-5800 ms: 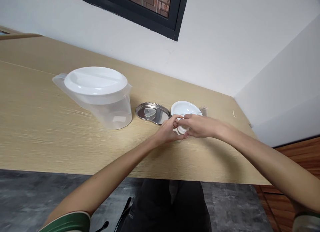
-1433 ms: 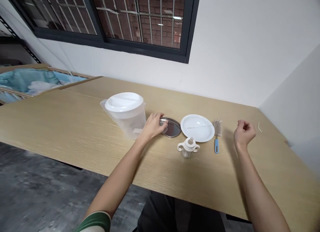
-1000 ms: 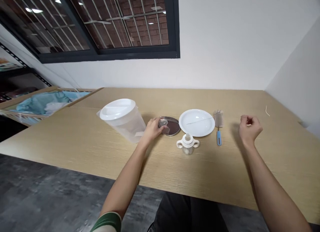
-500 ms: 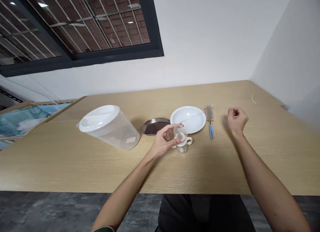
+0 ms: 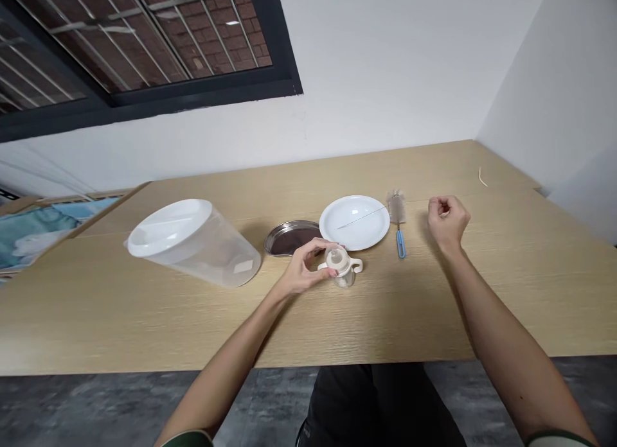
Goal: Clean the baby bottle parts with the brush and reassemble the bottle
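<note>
A small clear bottle with a cream collar, two side handles and a clear dome over its nipple stands near the middle of the wooden table. My left hand grips it from the left, thumb and fingers on the dome and collar. Behind it lies a white plate with a thin wire across it. A shiny metal dish touches the plate's left side. Right of the plate is a bottle brush with a blue handle. My right hand rests on the table beyond the brush, fingers curled, nothing visible in it.
A large translucent pitcher with a white lid stands on the left. Blue and white cloth or plastic fills a box at the far left. A short white strip lies at the back right, near the wall.
The clear dome has come down over the nipple, with my left hand still on it. The whole view has shifted slightly; my right hand stays curled.
</note>
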`<state>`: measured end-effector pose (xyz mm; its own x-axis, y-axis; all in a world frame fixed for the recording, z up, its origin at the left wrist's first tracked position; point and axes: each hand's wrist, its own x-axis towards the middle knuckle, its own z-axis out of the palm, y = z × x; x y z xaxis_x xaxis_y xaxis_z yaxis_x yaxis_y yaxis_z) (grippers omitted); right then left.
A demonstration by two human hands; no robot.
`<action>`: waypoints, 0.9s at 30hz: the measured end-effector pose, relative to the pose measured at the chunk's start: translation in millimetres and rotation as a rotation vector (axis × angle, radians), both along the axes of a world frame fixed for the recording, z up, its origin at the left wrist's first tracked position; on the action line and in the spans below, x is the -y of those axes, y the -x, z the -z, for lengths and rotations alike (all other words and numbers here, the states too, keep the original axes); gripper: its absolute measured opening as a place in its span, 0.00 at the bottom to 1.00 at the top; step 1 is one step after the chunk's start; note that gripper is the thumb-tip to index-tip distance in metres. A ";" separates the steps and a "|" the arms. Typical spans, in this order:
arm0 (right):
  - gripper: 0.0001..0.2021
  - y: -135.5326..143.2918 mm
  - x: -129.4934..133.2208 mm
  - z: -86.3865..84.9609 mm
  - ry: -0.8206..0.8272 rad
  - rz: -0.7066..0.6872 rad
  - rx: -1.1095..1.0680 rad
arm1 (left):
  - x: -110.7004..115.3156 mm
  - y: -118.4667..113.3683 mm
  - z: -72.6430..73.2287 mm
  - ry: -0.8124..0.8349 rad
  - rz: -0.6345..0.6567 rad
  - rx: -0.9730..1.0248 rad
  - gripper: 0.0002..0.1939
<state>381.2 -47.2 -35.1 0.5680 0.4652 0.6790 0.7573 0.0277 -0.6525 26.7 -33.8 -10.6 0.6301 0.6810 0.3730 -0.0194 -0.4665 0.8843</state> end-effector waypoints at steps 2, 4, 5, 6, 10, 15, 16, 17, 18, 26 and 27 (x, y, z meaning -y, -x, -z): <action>0.11 -1.5 -0.5 1.1 -0.013 0.002 -0.016 | -1.0 1.3 2.6 -0.024 0.000 -0.002 0.23; 0.11 -2.5 -0.7 1.8 -0.024 0.005 -0.045 | -0.8 2.6 3.5 -0.059 -0.009 -0.010 0.23; 0.11 -2.9 -0.8 2.0 -0.027 0.006 -0.064 | -0.2 3.2 3.4 -0.076 -0.017 -0.021 0.23; 0.11 -3.3 -0.8 2.3 -0.028 0.007 -0.085 | 0.5 3.8 2.8 -0.091 -0.029 -0.032 0.23; 0.11 -7.3 -1.6 3.9 -0.026 0.026 -0.201 | 3.5 4.4 -0.3 -0.114 -0.072 -0.091 0.22; 0.10 -4.8 0.3 -2.0 -0.055 0.027 -0.204 | 5.7 -0.2 1.5 -0.144 -0.121 -0.092 0.23; 0.10 0.7 2.2 -6.2 -0.075 -0.002 -0.161 | 6.3 -2.0 3.1 -0.152 -0.142 -0.092 0.24; 0.11 8.8 4.9 -11.4 -0.099 -0.054 -0.109 | 6.9 -3.8 4.9 -0.157 -0.164 -0.087 0.25; 0.11 19.4 8.2 -17.3 -0.129 -0.122 -0.059 | 7.6 -5.7 6.8 -0.157 -0.183 -0.076 0.26; 0.17 129.2 43.0 -47.2 0.041 -0.997 0.225 | 11.7 -14.5 9.3 -0.082 -0.146 0.041 0.36; 0.18 136.3 44.9 -46.7 0.066 -1.034 0.236 | 11.9 -14.9 9.1 -0.076 -0.144 0.035 0.37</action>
<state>245.0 -92.1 11.6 -0.2676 0.6865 0.6762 0.4931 0.7004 -0.5160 41.6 -45.7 -19.7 0.5138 0.7323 0.4469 0.0225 -0.5323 0.8463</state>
